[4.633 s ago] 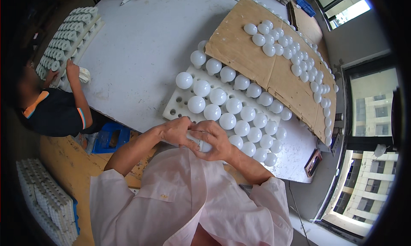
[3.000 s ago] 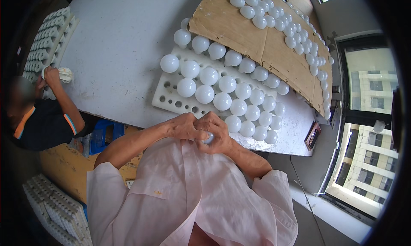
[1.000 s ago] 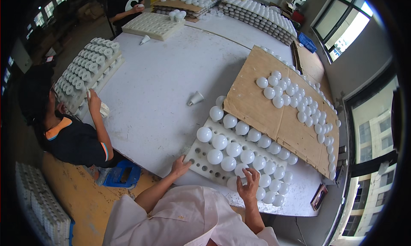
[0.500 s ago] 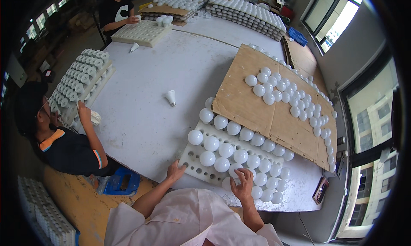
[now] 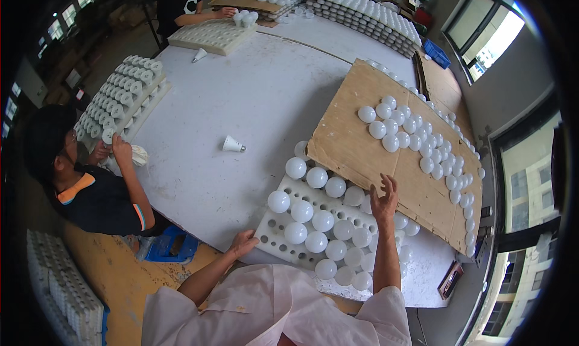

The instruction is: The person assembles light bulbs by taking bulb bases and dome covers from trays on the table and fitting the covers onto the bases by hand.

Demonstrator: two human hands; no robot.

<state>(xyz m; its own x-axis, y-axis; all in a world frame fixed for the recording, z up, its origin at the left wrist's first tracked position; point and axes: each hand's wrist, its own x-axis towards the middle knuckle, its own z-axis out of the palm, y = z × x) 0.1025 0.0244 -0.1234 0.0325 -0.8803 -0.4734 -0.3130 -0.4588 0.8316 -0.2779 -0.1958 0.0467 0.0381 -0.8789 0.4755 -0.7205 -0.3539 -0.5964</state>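
A white foam tray with rows of round holes lies before me, partly filled with white bulb globes. My left hand grips the tray's near left corner. Over the near edge of a brown cardboard sheet, my right hand is raised with fingers apart and nothing in it. Its forearm hides some globes on the tray's right side. More loose globes rest on the cardboard, which lies over further rows of globes.
A white light bulb lies on the white table, another near the far foam tray. At left, a co-worker handles parts by stacked trays. Another person stands far left. A blue crate sits by the window.
My right hand has left the globe on the tray and moved up and right to the cardboard. The loose bulb on the table has turned. The co-worker's hands have shifted at their tray.
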